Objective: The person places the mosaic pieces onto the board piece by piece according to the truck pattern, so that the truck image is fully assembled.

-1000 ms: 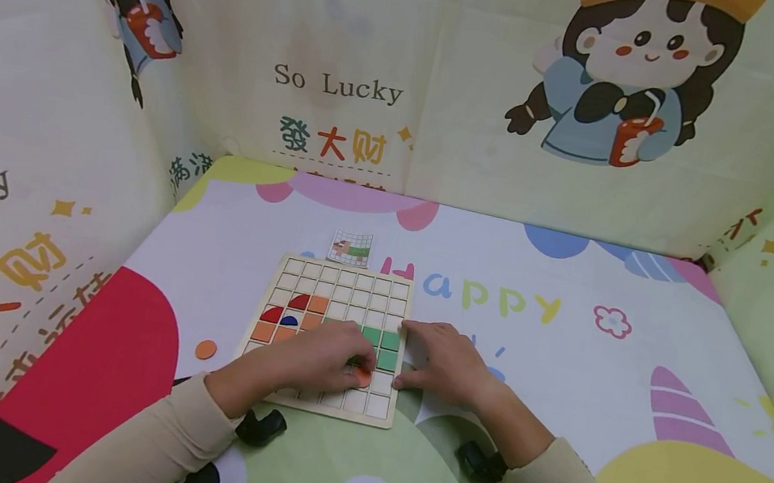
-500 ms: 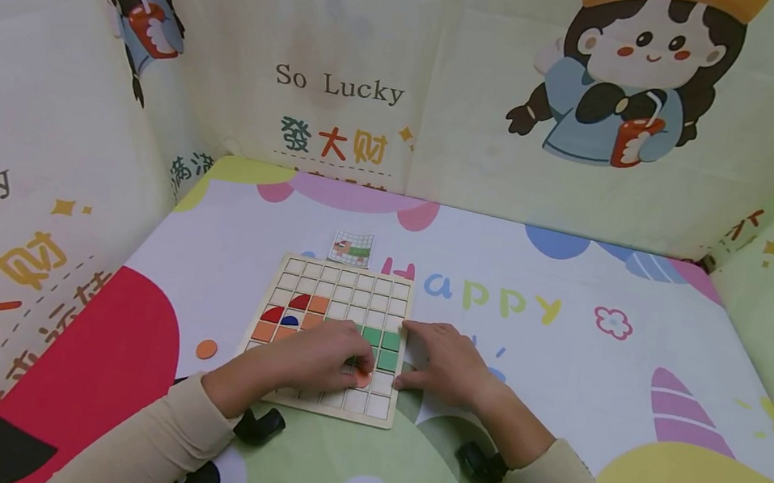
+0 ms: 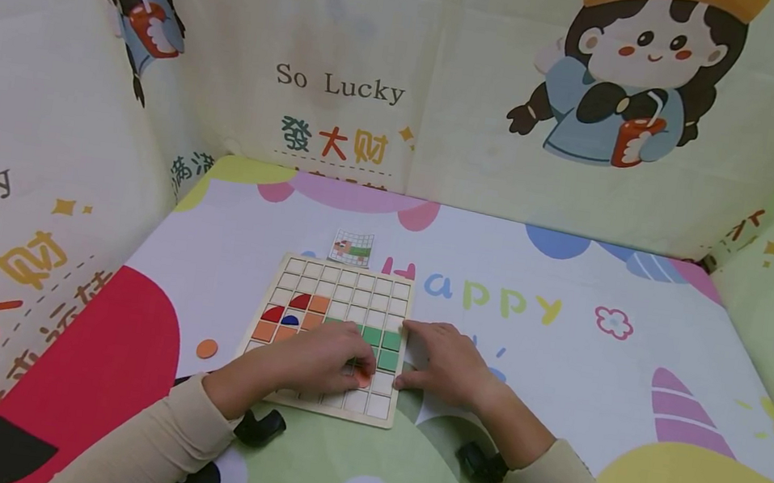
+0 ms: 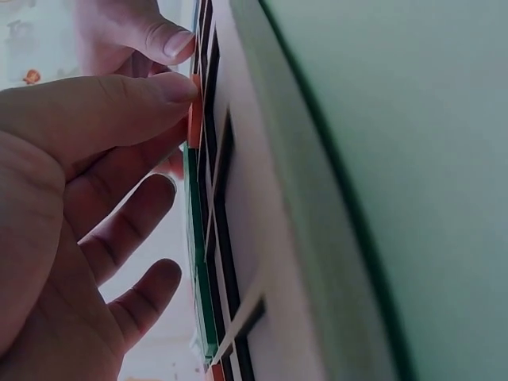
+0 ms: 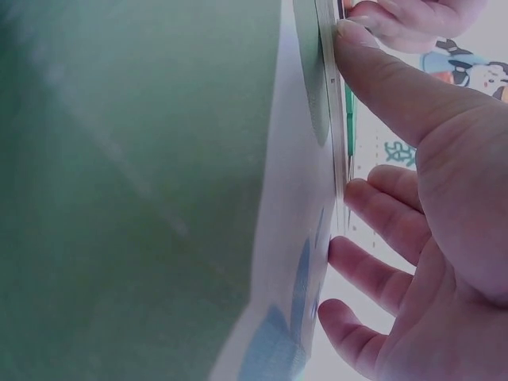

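Observation:
A wooden grid board lies on the printed cloth. My left hand reaches over its lower middle and pinches a flat orange tile between thumb and index finger. In the left wrist view that orange tile shows edge-on, right at the board's surface, while the other fingers stay loose. At the board's right edge rests my right hand, thumb and fingertips touching the rim with the fingers spread. Green squares fill cells beside the left hand, which hides some of the board.
Red quarter-round pieces, a blue half-round piece and orange squares sit in cells at the board's left. A small pattern card lies beyond the far edge. Left of the board is a loose orange disc.

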Demonstrator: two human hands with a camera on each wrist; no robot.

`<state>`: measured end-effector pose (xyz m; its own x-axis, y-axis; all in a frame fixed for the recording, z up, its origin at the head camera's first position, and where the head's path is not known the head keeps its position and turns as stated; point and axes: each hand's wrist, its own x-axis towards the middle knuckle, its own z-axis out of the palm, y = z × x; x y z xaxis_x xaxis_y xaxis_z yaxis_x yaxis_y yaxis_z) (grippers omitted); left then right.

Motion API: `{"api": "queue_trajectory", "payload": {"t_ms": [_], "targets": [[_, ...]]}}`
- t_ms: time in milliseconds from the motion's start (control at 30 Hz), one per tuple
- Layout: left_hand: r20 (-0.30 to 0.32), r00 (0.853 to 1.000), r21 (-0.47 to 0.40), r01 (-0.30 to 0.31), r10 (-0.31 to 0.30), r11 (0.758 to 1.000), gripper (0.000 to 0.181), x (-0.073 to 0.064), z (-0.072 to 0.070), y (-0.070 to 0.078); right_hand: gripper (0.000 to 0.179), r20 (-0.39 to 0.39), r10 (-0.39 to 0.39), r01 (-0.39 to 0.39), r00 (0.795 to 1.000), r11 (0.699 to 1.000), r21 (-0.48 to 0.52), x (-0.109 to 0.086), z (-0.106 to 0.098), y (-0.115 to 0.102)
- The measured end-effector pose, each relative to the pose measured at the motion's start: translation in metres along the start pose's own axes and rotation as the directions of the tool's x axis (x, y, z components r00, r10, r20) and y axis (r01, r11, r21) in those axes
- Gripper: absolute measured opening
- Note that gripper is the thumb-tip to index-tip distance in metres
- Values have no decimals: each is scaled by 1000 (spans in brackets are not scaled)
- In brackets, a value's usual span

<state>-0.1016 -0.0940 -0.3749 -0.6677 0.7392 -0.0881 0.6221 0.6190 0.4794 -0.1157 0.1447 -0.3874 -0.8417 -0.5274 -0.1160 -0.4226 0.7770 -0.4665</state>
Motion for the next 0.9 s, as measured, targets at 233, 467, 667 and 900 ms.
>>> {"api": "queue_trajectory", "payload": {"t_ms": [233,467,667,900], "targets": [[-23,999,-71,47,-49,996,12,-6,-6,-3,84,9,14,-14,1000,1000,7,0,-1,-1],[-84,991,-101,95,-103,990,25,-20,-21,-13,84,17,36,-36,999,999,13,0,-2,-3],[-161,978,-94,121,-135,988,28,-37,-33,-23,84,15,29,-30,999,999,14,0,-1,-2],[-200,945,-171,228,-260,959,31,-60,-43,-34,84,19,24,-24,1000,1000,8,0,0,-1]]}}
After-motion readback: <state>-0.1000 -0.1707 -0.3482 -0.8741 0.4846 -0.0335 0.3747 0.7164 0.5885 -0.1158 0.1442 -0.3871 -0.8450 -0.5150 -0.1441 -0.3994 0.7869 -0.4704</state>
